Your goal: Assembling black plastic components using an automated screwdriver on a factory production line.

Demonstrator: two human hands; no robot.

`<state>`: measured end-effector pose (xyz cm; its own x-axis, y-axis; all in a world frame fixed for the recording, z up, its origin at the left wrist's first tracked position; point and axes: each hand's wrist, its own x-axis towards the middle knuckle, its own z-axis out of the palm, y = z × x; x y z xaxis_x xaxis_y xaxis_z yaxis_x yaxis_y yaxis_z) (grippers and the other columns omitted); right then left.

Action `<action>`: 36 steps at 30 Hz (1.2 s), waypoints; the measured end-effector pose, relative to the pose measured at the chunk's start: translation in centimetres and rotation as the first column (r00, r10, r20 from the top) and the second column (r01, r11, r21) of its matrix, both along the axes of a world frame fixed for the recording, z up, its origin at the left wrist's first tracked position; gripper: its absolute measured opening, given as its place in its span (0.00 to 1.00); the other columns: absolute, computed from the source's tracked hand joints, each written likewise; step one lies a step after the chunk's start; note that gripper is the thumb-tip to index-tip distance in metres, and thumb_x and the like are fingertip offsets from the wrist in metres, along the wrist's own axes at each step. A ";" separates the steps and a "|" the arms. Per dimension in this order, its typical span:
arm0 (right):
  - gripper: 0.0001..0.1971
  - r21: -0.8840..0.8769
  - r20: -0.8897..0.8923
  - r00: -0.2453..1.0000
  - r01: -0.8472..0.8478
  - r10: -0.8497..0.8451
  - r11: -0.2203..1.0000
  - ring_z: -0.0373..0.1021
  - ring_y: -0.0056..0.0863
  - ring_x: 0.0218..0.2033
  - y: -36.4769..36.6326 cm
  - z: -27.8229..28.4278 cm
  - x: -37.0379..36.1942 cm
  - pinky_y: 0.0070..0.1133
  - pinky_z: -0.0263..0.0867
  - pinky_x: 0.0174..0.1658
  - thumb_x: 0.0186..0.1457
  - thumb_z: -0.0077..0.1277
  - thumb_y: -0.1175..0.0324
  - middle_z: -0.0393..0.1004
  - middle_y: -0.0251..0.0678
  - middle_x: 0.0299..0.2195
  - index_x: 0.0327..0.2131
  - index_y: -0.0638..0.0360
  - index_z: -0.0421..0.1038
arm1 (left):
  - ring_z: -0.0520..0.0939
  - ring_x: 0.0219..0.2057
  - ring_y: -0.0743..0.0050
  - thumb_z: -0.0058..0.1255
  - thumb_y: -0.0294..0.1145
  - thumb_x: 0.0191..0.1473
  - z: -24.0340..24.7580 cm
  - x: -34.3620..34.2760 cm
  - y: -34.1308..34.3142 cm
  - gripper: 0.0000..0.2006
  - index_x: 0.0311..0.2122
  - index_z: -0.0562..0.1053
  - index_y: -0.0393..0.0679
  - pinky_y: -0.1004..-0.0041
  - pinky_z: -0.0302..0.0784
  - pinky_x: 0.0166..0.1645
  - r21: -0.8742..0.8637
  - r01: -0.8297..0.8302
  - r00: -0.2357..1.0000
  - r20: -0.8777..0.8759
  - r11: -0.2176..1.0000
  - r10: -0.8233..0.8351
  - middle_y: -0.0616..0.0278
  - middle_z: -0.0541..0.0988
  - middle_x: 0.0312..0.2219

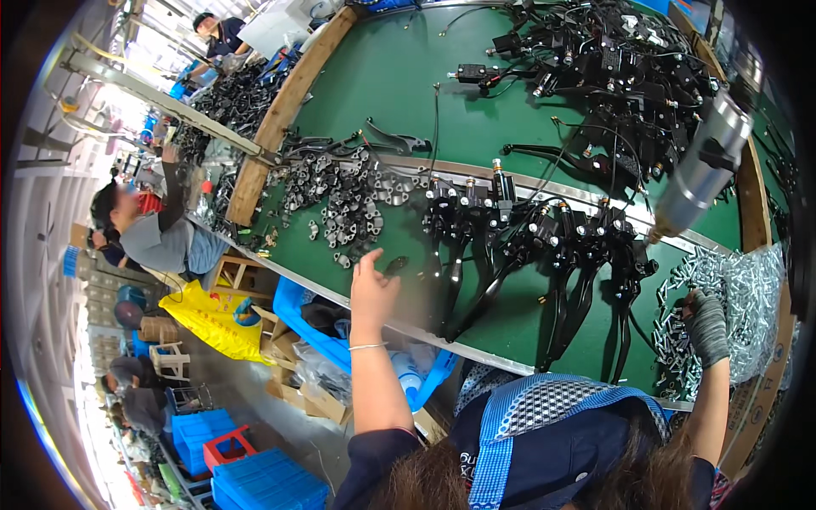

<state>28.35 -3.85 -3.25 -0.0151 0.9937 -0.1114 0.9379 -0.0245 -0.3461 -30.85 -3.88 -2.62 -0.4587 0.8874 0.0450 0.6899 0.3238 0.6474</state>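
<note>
My left hand (374, 293) is raised over the front part of the green bench, its fingers apart. A small dark part (397, 265), smeared by motion, shows beside the fingertips; I cannot tell whether they touch it. Beyond lies a heap of small grey metal clamps (340, 204). To the right of this hand, black brake lever assemblies (578, 310) stand in a row along a metal rail, levers pointing toward me. At the right, my right hand (705, 327), in a grey glove, reaches into a pile of silver screws (680, 280). Its fingers are curled, and what they grip is hidden.
A silver power screwdriver (701, 170) hangs above the right end of the row. Behind the rail, more black lever assemblies with cables (595, 76) are heaped. A clear plastic bag of screws (752, 297) lies at the right. Wooden boards (289, 102) edge the bench. Co-workers (161, 229) sit at left.
</note>
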 end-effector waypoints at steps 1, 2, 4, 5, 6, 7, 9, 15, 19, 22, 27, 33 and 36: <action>0.10 0.040 0.026 0.999 -0.039 0.038 0.998 0.67 0.48 0.29 0.0 -0.3 0.3 0.35 0.64 0.34 0.41 0.49 0.80 0.69 0.48 0.25 0.31 0.59 0.67 | 0.73 0.23 0.67 0.56 0.24 0.39 -0.1 -0.2 0.0 0.26 0.48 0.67 0.44 0.72 0.72 0.33 0.015 0.065 0.995 -0.076 0.998 -0.064 0.59 0.68 0.25; 0.10 0.042 0.031 0.999 -0.037 0.036 0.998 0.67 0.48 0.29 -0.1 -0.4 0.5 0.35 0.64 0.34 0.41 0.49 0.80 0.69 0.48 0.25 0.31 0.59 0.67 | 0.71 0.21 0.73 0.57 0.23 0.40 -0.1 -0.1 -0.1 0.22 0.46 0.70 0.43 0.76 0.71 0.31 0.026 0.132 0.980 -0.151 0.991 -0.126 0.61 0.67 0.26; 0.09 0.098 0.132 0.987 -0.106 0.093 0.990 0.66 0.48 0.28 -0.5 0.0 0.3 0.36 0.63 0.34 0.41 0.50 0.79 0.67 0.47 0.25 0.30 0.60 0.66 | 0.72 0.25 0.66 0.55 0.23 0.40 0.2 0.6 0.1 0.20 0.43 0.71 0.45 0.71 0.72 0.33 0.025 0.112 0.990 -0.084 0.993 -0.109 0.57 0.68 0.26; 0.10 0.040 0.160 0.986 -0.047 0.040 0.998 0.67 0.46 0.29 -0.8 0.6 -0.1 0.36 0.63 0.34 0.41 0.51 0.77 0.68 0.47 0.26 0.31 0.60 0.65 | 0.74 0.29 0.58 0.53 0.22 0.40 0.3 1.1 0.2 0.18 0.41 0.73 0.46 0.67 0.72 0.35 0.019 0.091 0.996 -0.013 0.996 -0.091 0.53 0.68 0.27; 0.07 0.164 0.282 0.959 -0.055 0.006 0.985 0.66 0.47 0.26 -1.5 -0.9 0.6 0.35 0.63 0.30 0.42 0.47 0.79 0.67 0.46 0.23 0.29 0.60 0.64 | 0.74 0.29 0.58 0.53 0.22 0.40 -0.1 1.0 0.5 0.18 0.41 0.73 0.46 0.67 0.72 0.35 0.024 0.119 0.993 0.000 0.993 -0.119 0.53 0.68 0.27; 0.10 0.245 0.297 0.954 -0.121 0.044 0.962 0.67 0.47 0.26 -1.7 -0.3 -0.1 0.36 0.64 0.30 0.42 0.47 0.78 0.68 0.46 0.24 0.32 0.59 0.65 | 0.73 0.31 0.56 0.52 0.21 0.39 -0.9 0.1 0.3 0.17 0.40 0.74 0.46 0.65 0.71 0.37 0.042 0.143 0.982 -0.131 0.989 -0.136 0.52 0.69 0.27; 0.08 0.017 0.095 0.994 0.049 -0.050 0.999 0.70 0.46 0.30 -1.4 3.5 -3.0 0.37 0.66 0.33 0.44 0.48 0.77 0.72 0.47 0.27 0.32 0.58 0.70 | 0.70 0.33 0.50 0.49 0.21 0.39 -2.8 -0.4 2.1 0.17 0.39 0.75 0.44 0.60 0.67 0.40 0.039 0.294 0.871 -0.422 0.955 -0.251 0.50 0.70 0.28; 0.07 -0.092 0.164 0.986 0.020 -0.004 0.996 0.71 0.45 0.28 0.4 3.5 -3.6 0.36 0.66 0.34 0.50 0.49 0.66 0.72 0.47 0.25 0.32 0.58 0.70 | 0.70 0.33 0.58 0.54 0.28 0.47 -1.0 -0.9 0.6 0.11 0.38 0.73 0.38 0.65 0.67 0.40 0.012 0.181 0.951 -0.258 0.983 -0.172 0.52 0.66 0.31; 0.05 0.161 0.011 0.998 0.058 -0.061 0.985 0.71 0.43 0.31 -0.8 3.1 -1.6 0.33 0.66 0.35 0.50 0.47 0.71 0.72 0.44 0.27 0.32 0.57 0.69 | 0.71 0.33 0.59 0.55 0.29 0.48 -1.1 2.0 1.3 0.12 0.37 0.72 0.35 0.65 0.68 0.41 0.202 0.082 0.932 -0.363 0.976 -0.003 0.53 0.65 0.33; 0.09 0.131 -0.159 0.979 0.148 -0.126 0.980 0.70 0.43 0.32 -1.7 3.2 -0.3 0.32 0.66 0.38 0.48 0.49 0.68 0.72 0.45 0.29 0.35 0.54 0.71 | 0.72 0.33 0.58 0.54 0.30 0.49 -2.1 0.8 1.6 0.13 0.38 0.71 0.32 0.65 0.69 0.40 0.031 -0.041 0.951 -0.306 0.999 0.048 0.52 0.65 0.35; 0.08 0.151 0.056 0.998 -0.017 0.008 0.988 0.70 0.43 0.33 -0.2 4.3 -2.7 0.33 0.67 0.36 0.49 0.50 0.67 0.72 0.44 0.31 0.35 0.55 0.71 | 0.73 0.33 0.64 0.53 0.29 0.51 0.0 3.6 0.9 0.13 0.38 0.70 0.30 0.68 0.71 0.39 0.114 -0.067 0.962 -0.255 0.991 0.095 0.54 0.64 0.36; 0.07 -0.046 0.212 0.977 -0.007 0.017 0.999 0.71 0.45 0.28 2.0 4.4 -4.6 0.37 0.65 0.32 0.47 0.49 0.67 0.72 0.46 0.24 0.30 0.57 0.70 | 0.70 0.32 0.68 0.55 0.23 0.44 6.0 17.6 1.3 0.12 0.37 0.72 0.38 0.74 0.69 0.38 0.316 0.525 0.848 -0.269 0.790 -0.456 0.59 0.65 0.32; 0.06 0.005 0.232 0.973 0.013 -0.014 1.000 0.71 0.45 0.28 1.6 3.3 -4.1 0.38 0.65 0.32 0.46 0.50 0.67 0.72 0.45 0.24 0.30 0.56 0.70 | 0.71 0.30 0.69 0.57 0.23 0.43 5.8 22.8 1.4 0.12 0.36 0.72 0.38 0.73 0.70 0.37 0.332 0.648 0.727 0.000 0.686 -0.686 0.59 0.65 0.29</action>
